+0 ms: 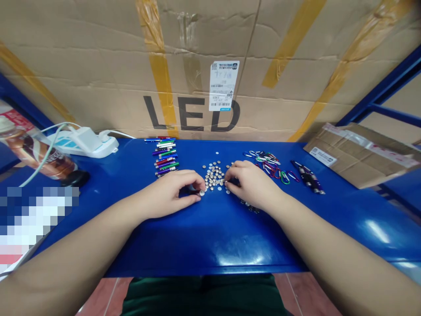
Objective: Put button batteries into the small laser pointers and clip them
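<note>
My left hand [176, 191] is closed around a small dark flashlight tube [194, 191], mostly covered by the fingers; a round silver end [201, 192] shows at the fingertips. My right hand [246, 182] pinches at the right edge of a pile of silver button cells [214, 175], and a small silver button cell [226, 183] seems to sit between its fingertips. Left of the pile lies a column of coloured metal flashlight tubes [167, 164], partly behind my left hand. Small dark and silver parts [250, 207] lie under my right wrist.
Coloured carabiners [271, 164] and several dark flashlights [309, 177] lie to the right, near a cardboard box [358, 153]. A tipped-looking drink bottle [36, 145] and a white power strip [85, 142] are at left. A large carton [115, 66] stands behind the blue table [204, 245].
</note>
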Demonstrator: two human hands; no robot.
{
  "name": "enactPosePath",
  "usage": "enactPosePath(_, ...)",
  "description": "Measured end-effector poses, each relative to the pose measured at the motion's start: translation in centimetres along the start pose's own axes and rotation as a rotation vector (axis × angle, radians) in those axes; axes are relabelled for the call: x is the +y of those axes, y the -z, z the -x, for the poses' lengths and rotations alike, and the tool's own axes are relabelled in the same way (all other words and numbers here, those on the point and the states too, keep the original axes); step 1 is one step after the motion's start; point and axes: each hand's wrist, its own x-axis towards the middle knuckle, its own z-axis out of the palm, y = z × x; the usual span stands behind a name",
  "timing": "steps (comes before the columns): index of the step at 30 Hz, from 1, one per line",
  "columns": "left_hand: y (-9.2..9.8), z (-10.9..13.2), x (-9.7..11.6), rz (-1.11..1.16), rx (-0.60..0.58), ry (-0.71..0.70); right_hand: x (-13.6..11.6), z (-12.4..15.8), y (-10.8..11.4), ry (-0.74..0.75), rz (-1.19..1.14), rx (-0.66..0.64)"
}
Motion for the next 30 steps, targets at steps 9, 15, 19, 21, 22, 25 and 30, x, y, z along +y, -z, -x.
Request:
enactPosePath(9, -0.5, -0.1, 0.1, 0.036, 0.045, 0.029, -1.8, 1.0, 0.5, 0.288, -0.586, 0.174)
enactPosePath(15, -0.7, -0.4, 0.2, 0.102, 0.066, 0.052, -2.5, 0.8, -0.2, 0.413, -0.661, 0.244)
enactPosePath(19, -1.0, -0.4, 0.2, 0.164, 0.071, 0.082, -2.6, 0.8, -0.3, 0.463, -0.631, 0.257)
enactPosePath(21, -1.1, -0.4, 0.3, 0.188, 0.078, 0.089, -2.6, 0.9, -0.3, 0.486, -0.626, 0.27)
enactPosePath(22, -1.1, -0.4, 0.3, 0.2, 0.083, 0.089, -2.6, 0.9, -0.3, 0.494, -0.624, 0.277)
enactPosePath(25, -1.2, -0.4, 0.3, 0.229, 0.098, 0.084, -2.6, 0.8, -0.3, 0.511, -0.618, 0.296)
enactPosePath(30, -1.2, -0.4, 0.3, 0.213, 0.113, 0.06, -2.5, 0.7, -0.4, 0.526, -0.615, 0.305)
